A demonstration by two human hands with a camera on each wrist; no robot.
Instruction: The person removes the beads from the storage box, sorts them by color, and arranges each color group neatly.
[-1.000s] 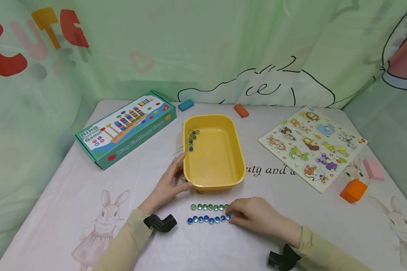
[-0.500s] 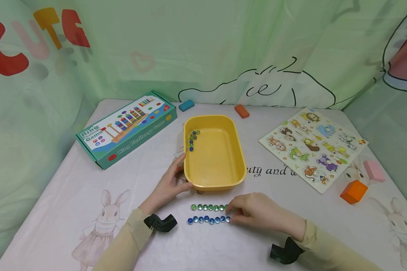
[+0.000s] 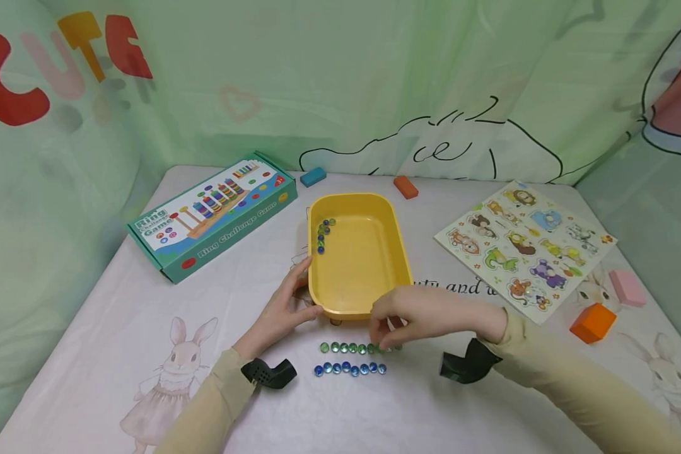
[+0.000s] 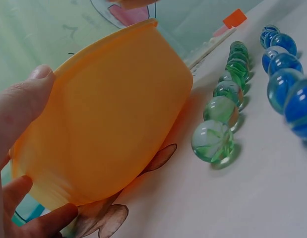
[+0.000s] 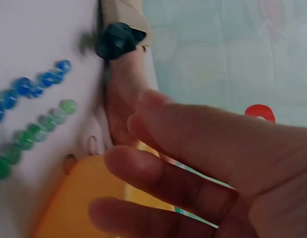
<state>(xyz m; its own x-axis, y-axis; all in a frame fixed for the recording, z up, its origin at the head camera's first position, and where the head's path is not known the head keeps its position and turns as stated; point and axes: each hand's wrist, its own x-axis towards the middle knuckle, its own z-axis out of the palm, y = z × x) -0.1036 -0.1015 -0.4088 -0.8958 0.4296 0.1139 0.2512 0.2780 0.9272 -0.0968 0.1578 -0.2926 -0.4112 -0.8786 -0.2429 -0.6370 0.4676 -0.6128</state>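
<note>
I count one yellow tray [image 3: 363, 261], just ahead of hands; left hand [image 3: 280, 315] relaxed, thumb and fingers against its near-left corner. Right hand [image 3: 431, 311] released, loosely bent over green marbles [image 3: 353, 348]: six plain, more behind fingers, total unclear. Eight blue marbles [image 3: 346, 366] nearer me. Tray marbles [image 3: 321, 238]: about seven, small, hard to count.

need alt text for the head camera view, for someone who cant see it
A left hand touches the near-left corner of a yellow tray holding several marbles, while the right hand partly hides a row of green marbles. Below runs a row of blue marbles; a game box, animal picture board and blocks sit farther out.
</note>
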